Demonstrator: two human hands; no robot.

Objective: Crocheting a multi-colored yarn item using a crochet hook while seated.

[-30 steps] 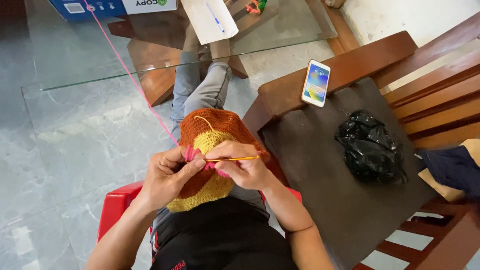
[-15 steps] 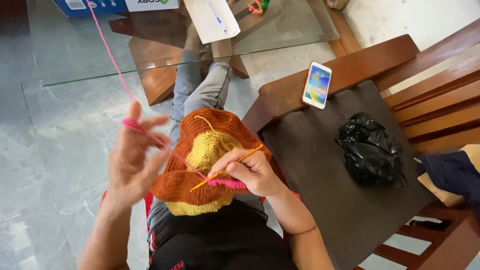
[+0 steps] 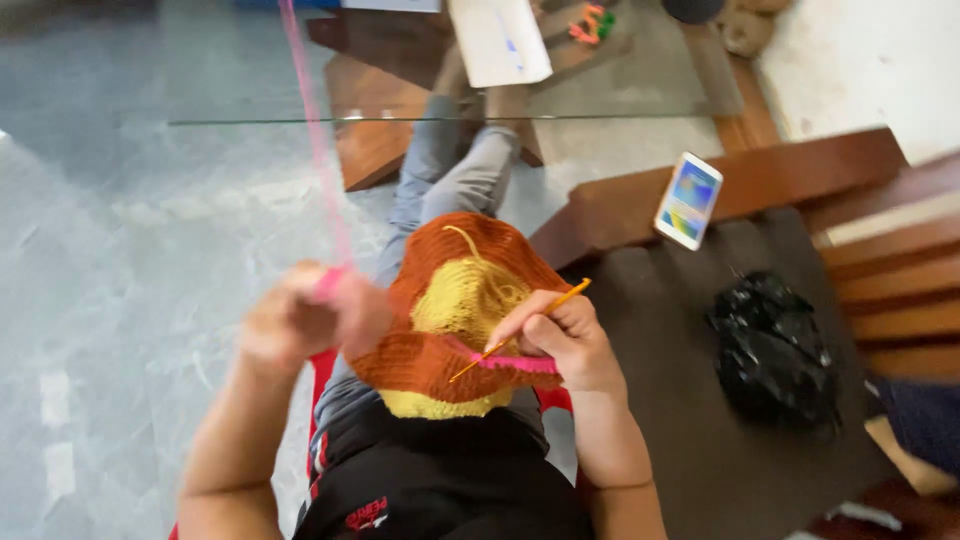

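Since half a second ago the left hand [image 3: 300, 322] has drawn in from its splayed, raised pose and now sits curled, blurred by motion, with the pink yarn [image 3: 312, 150] wrapped over it and running taut up and away toward the glass counter [image 3: 200, 80]; the fingers seem closed on the strand, though the blur makes this uncertain. The right hand [image 3: 560, 340] has barely shifted: it pinches the orange crochet hook [image 3: 520, 330], tip at the pink edge row [image 3: 515, 363]. The orange-and-yellow crocheted piece [image 3: 455, 310] lies on the person's lap, under both hands. Reading: yarn tension is taken up again and the stitch row continues. Around: a phone [image 3: 688, 200] on the wooden bench arm, a black crumpled bag [image 3: 775, 350] on the dark seat, a white paper [image 3: 498, 40] on the counter. Nothing obstructs the hands.
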